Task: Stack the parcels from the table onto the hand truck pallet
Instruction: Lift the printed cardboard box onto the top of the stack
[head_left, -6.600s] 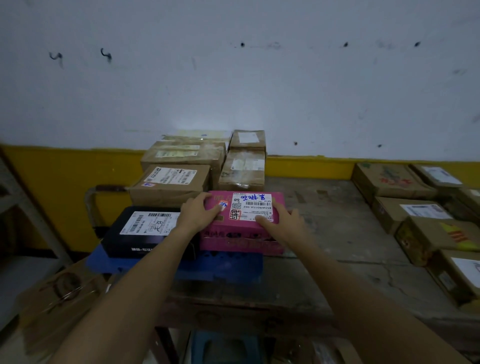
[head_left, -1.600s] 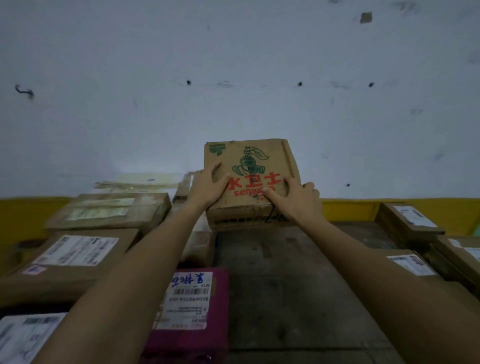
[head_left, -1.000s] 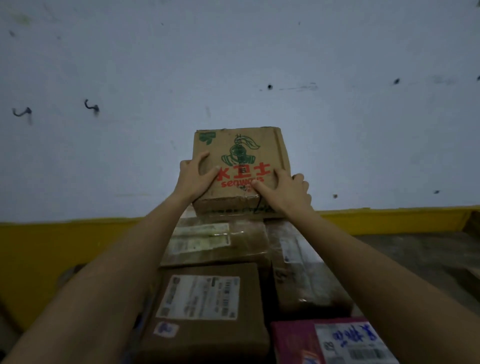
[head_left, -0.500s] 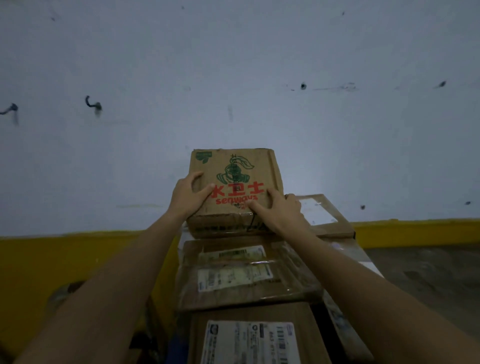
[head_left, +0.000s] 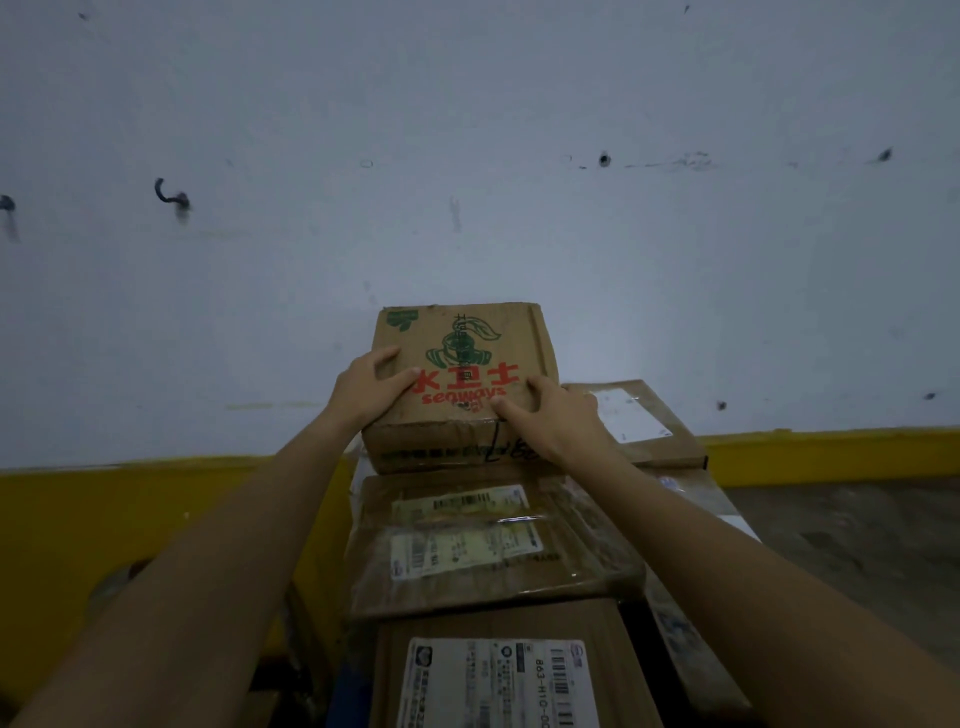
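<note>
A brown cardboard parcel printed with a green knight logo and red lettering sits at the far end of the stack, against the wall. My left hand grips its left edge, thumb on top. My right hand holds its near right corner, thumb lying across the top. Beneath and in front of it lies a tape-wrapped parcel with labels, and nearer still a box with a white shipping label. The pallet itself is hidden under the boxes.
A flat parcel with a white label lies to the right of the held box. The white wall with a yellow band stands right behind the stack. The grey table top shows at the right.
Both hands carried the knight-logo box left from the table to the far end of the stack and lowered it onto the parcels there. The grip has not changed.
</note>
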